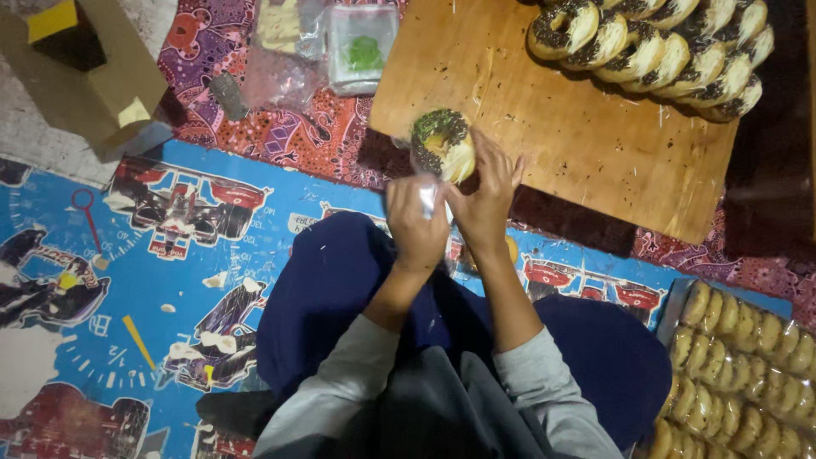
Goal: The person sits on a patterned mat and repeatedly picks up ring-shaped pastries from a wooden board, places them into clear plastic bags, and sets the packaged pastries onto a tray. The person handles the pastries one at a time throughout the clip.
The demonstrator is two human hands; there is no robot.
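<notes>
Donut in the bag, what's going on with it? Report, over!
Left hand pinching the clear bag's end. Right hand steadying the donut inside it. Wooden board underneath, nothing in the way.

Chocolate-sprinkled doughnut (pixel 442 143) (clear-bagged) above board edge

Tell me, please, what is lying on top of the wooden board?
On the wooden board, unwrapped chocolate-topped doughnuts lie in overlapping rows at its far corner. One doughnut in a clear bag is held over its near edge, hiding the wood beneath.
</notes>
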